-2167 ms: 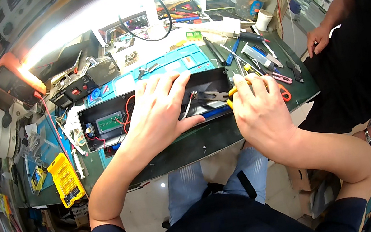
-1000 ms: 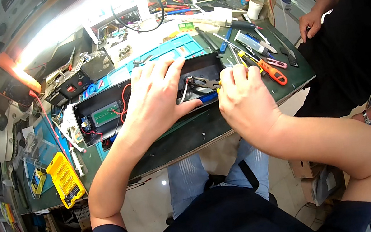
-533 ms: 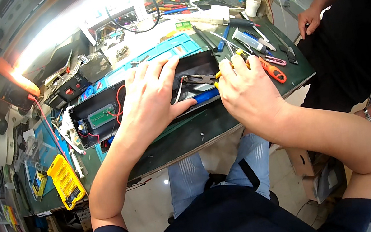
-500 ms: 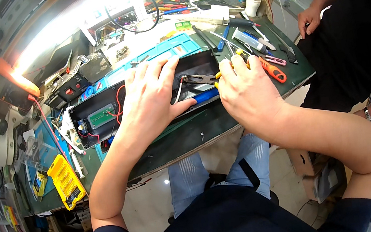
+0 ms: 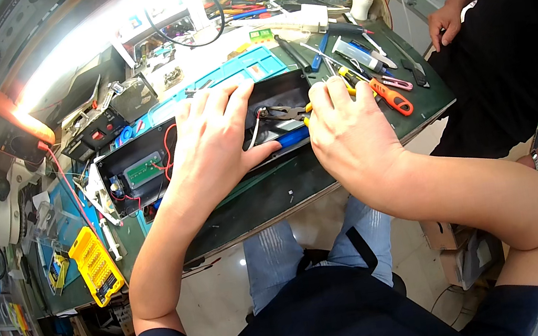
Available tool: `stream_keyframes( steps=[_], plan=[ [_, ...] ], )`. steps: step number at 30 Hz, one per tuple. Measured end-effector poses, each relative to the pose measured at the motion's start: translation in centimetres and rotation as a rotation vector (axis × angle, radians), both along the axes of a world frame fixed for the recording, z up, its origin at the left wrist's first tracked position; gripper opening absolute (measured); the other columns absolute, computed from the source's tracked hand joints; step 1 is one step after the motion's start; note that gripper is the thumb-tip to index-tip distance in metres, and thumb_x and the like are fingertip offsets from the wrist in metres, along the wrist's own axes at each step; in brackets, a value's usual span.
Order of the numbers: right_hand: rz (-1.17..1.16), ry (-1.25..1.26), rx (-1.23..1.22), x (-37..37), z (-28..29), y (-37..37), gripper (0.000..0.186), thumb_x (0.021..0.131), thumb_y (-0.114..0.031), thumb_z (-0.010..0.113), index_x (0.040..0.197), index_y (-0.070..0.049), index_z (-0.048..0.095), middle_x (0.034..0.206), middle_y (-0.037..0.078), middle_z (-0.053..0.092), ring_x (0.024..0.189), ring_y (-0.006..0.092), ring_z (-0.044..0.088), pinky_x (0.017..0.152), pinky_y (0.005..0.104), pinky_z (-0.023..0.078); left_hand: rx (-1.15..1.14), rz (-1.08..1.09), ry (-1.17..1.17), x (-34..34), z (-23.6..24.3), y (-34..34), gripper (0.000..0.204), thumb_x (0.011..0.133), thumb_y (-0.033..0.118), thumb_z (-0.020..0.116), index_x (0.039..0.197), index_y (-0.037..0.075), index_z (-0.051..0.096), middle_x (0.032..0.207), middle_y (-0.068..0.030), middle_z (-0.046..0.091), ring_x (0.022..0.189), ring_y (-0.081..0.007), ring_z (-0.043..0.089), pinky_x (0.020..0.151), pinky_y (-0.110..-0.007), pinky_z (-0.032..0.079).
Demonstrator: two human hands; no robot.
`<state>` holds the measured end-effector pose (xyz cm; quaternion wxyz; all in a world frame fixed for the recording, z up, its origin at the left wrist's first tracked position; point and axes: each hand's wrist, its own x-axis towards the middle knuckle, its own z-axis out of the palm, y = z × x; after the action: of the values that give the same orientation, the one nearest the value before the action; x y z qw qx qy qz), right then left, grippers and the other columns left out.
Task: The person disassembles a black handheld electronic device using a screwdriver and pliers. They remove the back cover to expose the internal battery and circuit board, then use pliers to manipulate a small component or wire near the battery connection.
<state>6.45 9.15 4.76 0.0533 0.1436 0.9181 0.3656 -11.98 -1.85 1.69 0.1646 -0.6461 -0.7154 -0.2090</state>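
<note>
A long black case [image 5: 206, 163] lies open on the bench, with a green circuit board [image 5: 143, 170], red wires and a blue cylindrical part [image 5: 293, 138] inside. My left hand [image 5: 213, 127] reaches across the case and grips it, fingers over the far wall and thumb near the blue part. My right hand [image 5: 350, 117] is closed round the yellow handles of the pliers [image 5: 283, 114]. Their jaws are at a small round part beside a white wire [image 5: 254, 130], inside the case's right end. The exact contact at the jaw tips is too small to make out.
Right of the case lie an orange-handled tool [image 5: 392, 98], screwdrivers and a syringe. A blue tray [image 5: 247, 67] sits behind it. At left are a yellow bit set [image 5: 96, 265] and an orange multimeter [image 5: 7, 130]. Another person's hand [image 5: 445, 25] hangs beyond the bench's right edge.
The whole scene sits slightly further left in the picture. My hands keep the same holds on the case and the pliers, and the jaws stay at the small round part.
</note>
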Motion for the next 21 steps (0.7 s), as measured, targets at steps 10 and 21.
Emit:
stream_keyframes(
  steps=[10,21],
  plan=[
    [-0.015,-0.146,-0.039,-1.3,2.4,-0.8,0.032,0.095,-0.028,0.066,0.118,-0.009,0.078,0.116,0.011,0.059,0.113,0.0295,0.051,0.088,0.0499,0.042,0.039,-0.022,0.058,-0.2,-0.3,0.0,0.084,0.074,0.039,0.091,0.141,0.0,0.058,0.136,-0.0135,0.06,0.125,-0.0316,0.056,0.107,-0.047,0.04],
    [0.285,-0.024,0.3,-1.4,2.5,1.6,0.029,0.089,-0.027,0.067,0.105,-0.008,0.081,0.115,0.006,0.062,0.115,0.0255,0.051,0.093,0.0425,0.039,0.038,-0.032,0.038,-0.2,-0.3,0.1,0.085,0.074,0.04,0.091,0.142,0.002,0.058,0.136,-0.0126,0.061,0.126,-0.031,0.056,0.107,-0.047,0.039]
  ],
)
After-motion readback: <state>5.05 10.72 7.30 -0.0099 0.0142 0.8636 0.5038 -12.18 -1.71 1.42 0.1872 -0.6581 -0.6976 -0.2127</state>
